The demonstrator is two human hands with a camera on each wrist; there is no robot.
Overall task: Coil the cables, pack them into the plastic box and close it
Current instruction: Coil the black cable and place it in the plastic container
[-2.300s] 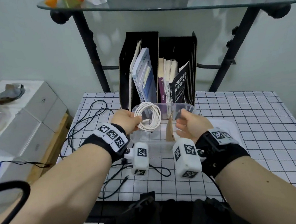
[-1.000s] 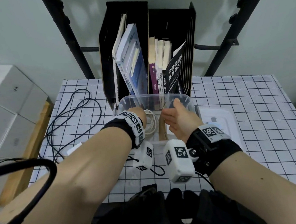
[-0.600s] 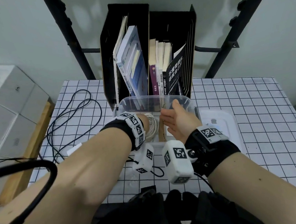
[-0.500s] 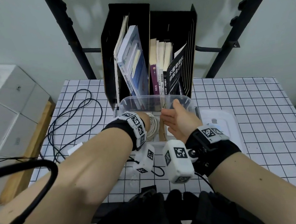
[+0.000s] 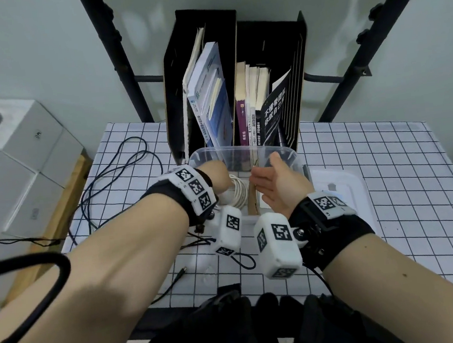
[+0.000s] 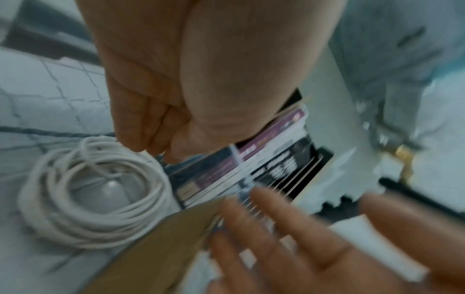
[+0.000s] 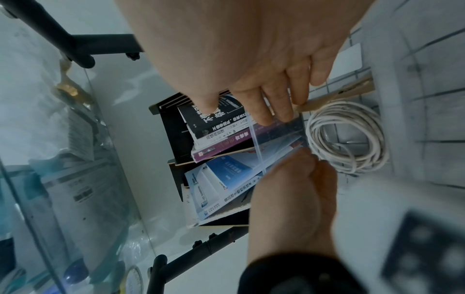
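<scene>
A clear plastic box (image 5: 287,151) stands in front of the book rack. A brown cardboard divider (image 5: 252,203) splits it. The coiled white cable (image 5: 239,193) lies flat in the left compartment (image 6: 93,191) (image 7: 349,137). My left hand (image 5: 219,179) hovers just over the coil's edge, fingers curled into a fist (image 6: 151,129) with nothing in them. My right hand (image 5: 271,179) is open. Its straight fingers (image 7: 279,103) rest against the divider (image 7: 337,94) in the right compartment. The box's lid (image 5: 343,187) lies on the table to the right.
A loose black cable (image 5: 115,176) sprawls on the checked tablecloth left of the box. Another black cable end (image 5: 181,272) lies near the front edge. The black book rack (image 5: 239,87) stands right behind the box. White cartons (image 5: 12,169) are stacked beyond the table's left edge.
My left hand lowered the white coil from above the box into the left compartment and let it go. My right hand stayed at the divider.
</scene>
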